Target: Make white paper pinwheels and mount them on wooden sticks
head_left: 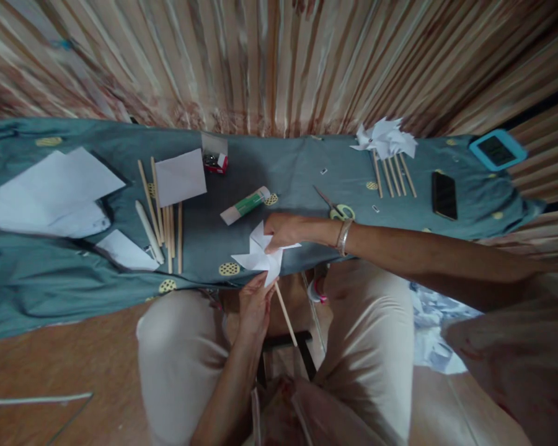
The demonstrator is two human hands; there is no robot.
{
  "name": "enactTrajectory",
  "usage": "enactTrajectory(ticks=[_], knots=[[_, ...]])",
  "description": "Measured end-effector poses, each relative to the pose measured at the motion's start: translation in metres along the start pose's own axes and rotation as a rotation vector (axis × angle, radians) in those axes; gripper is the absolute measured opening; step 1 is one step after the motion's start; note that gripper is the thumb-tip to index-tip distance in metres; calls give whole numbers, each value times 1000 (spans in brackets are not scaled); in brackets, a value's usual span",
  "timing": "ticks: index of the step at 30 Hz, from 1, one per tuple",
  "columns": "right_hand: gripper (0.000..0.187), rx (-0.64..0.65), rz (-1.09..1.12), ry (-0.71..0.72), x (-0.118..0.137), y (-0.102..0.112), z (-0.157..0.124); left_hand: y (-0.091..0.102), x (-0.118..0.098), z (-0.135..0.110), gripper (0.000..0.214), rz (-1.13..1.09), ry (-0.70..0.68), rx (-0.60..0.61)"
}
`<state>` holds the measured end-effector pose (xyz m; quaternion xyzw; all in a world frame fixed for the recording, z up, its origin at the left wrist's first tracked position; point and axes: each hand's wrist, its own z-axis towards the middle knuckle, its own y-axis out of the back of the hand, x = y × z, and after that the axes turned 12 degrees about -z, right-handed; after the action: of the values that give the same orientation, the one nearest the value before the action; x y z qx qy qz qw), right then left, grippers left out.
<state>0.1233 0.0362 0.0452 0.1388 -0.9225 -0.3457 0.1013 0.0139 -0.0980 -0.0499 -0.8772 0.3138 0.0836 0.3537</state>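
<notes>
A white paper pinwheel [259,254] lies over the front edge of a table draped in grey-blue cloth [37,279]. My right hand [286,230] presses closed fingers on the pinwheel's centre from above. My left hand [255,303] comes up from below the table edge, its fingers pinched on the pinwheel where a thin wooden stick [286,322] meets it. The stick slants down between my knees.
On the cloth lie white paper sheets [51,192], a square sheet [180,176], several wooden sticks [165,220], a glue stick [245,205], a small red box [215,161], scissors [337,207], finished pinwheels on sticks [387,145], a black phone [444,195] and a blue-cased device [497,150].
</notes>
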Motion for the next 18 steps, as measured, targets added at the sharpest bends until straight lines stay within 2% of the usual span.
enactTrajectory(ticks=[6,13,16,18], knots=[[21,-108,150,39,-14,-14,-1,1,-1,-3,34,-20,-11,14],[28,-204,750,149,-28,-44,-8,0,-5,-12,32,3,-14,98],[34,-235,966,126,-25,-47,-18,-3,-8,-15,34,0,-11,100],[37,-320,1102,92,-23,-48,-27,-7,-12,-18,34,-6,-12,108]])
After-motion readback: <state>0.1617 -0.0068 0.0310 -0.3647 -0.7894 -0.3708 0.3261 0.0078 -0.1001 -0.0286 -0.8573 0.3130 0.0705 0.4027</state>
